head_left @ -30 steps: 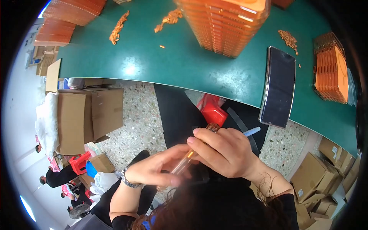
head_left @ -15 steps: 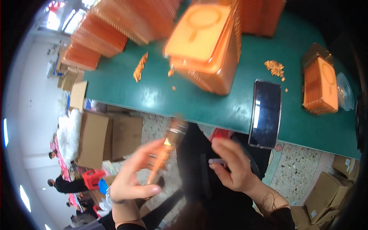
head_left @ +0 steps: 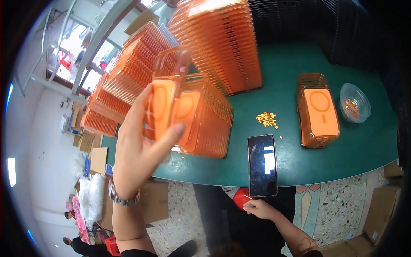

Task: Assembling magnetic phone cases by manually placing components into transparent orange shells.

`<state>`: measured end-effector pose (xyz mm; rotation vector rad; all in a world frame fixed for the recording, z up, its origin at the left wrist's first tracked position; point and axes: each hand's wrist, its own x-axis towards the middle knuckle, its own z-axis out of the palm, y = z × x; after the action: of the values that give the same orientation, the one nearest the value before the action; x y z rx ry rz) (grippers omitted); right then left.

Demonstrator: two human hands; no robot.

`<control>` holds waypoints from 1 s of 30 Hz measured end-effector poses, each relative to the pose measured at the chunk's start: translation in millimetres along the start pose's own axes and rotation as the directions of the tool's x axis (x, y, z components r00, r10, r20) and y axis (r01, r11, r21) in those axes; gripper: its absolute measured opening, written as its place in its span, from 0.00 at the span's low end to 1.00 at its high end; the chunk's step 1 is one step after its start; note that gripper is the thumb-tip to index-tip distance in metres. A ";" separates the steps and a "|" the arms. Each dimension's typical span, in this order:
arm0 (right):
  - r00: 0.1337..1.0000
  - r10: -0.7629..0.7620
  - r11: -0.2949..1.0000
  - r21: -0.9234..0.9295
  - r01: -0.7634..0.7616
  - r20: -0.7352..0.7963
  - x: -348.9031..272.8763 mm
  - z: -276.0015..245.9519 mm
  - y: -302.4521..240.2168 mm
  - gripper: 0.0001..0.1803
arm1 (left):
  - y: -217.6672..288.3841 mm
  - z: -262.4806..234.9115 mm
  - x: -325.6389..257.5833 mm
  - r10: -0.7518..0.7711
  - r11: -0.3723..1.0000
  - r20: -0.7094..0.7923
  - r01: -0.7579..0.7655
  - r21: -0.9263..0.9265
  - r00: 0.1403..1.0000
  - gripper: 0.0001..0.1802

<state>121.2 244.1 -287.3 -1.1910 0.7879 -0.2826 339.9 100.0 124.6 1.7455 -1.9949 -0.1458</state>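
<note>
My left hand (head_left: 133, 147) holds a clear orange phone case (head_left: 164, 100) upright between thumb and fingers. That case is in front of a stack of similar orange phone cases (head_left: 209, 122) near the table's front edge, partly covering it. Whether the two touch, I cannot tell. Low over my lap, my right hand (head_left: 262, 210) is closed, fingertips pinched on something small and pale that I cannot make out. Just beside those fingertips is a red object (head_left: 242, 198), partly hidden below the table edge.
Tall stacks of orange cases (head_left: 222, 47) fill the back left of the green table (head_left: 282, 64). A dark smartphone (head_left: 262, 165) overlaps the front edge. Behind it lie small gold pieces (head_left: 266, 119). To the right stand another case stack (head_left: 319, 113) and a clear plastic bowl (head_left: 354, 103).
My left hand has risen from beside my lap to the stack, carrying the case. My right hand has dropped lower, its fingers closing together. The whole view has shifted.
</note>
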 end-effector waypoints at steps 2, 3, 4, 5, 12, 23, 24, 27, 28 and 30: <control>1.000 -0.008 1.000 0.010 0.008 -0.022 0.2 2.6 6.8 0.15 | -36.4 6.6 16.6 -0.048 0.999 0.015 0.048 -0.014 0.999 0.49; 0.999 0.001 1.000 0.016 0.000 -0.045 0.3 1.5 10.0 0.16 | -34.6 13.0 24.0 -0.046 0.999 0.020 0.046 -0.014 0.999 0.49; 0.999 0.003 1.000 0.019 -0.002 -0.045 2.6 -1.1 11.6 0.16 | -31.8 20.7 29.0 -0.052 0.990 0.078 0.042 0.134 0.996 0.50; 0.999 0.019 1.000 0.019 -0.019 -0.034 5.6 -4.1 11.7 0.16 | -30.0 26.8 31.3 -0.069 0.960 0.134 0.030 0.279 0.989 0.50; 0.992 0.088 0.991 0.112 -0.077 -0.091 11.6 -3.1 20.9 0.17 | -14.8 27.8 21.5 -0.108 0.906 0.239 -0.003 0.424 0.965 0.55; 0.977 0.209 0.976 0.055 -0.210 0.029 8.8 -21.1 -16.7 0.12 | 7.5 23.1 25.6 -0.173 0.858 0.254 0.019 0.513 0.951 0.63; 0.978 0.201 0.979 0.023 -0.202 0.051 8.8 -20.6 -9.5 0.13 | 5.7 24.3 25.7 -0.161 0.866 0.251 0.015 0.500 0.955 0.63; 0.979 0.197 0.980 0.029 -0.198 0.044 9.9 -20.1 -1.2 0.13 | 17.0 23.2 30.0 -0.302 0.840 0.273 0.119 0.529 0.914 0.64; 0.980 0.195 0.980 0.029 -0.196 0.039 9.8 -20.1 1.1 0.14 | 19.5 22.9 30.4 -0.302 0.841 0.280 0.117 0.528 0.911 0.64; 0.982 0.189 0.981 0.028 -0.190 0.030 9.5 -19.6 4.4 0.14 | 20.9 20.8 30.7 -0.322 0.805 0.246 0.127 0.580 0.914 0.61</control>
<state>113.7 226.1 -298.0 -1.0798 0.8639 -0.1211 310.1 69.6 123.1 2.4813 -2.2026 0.0793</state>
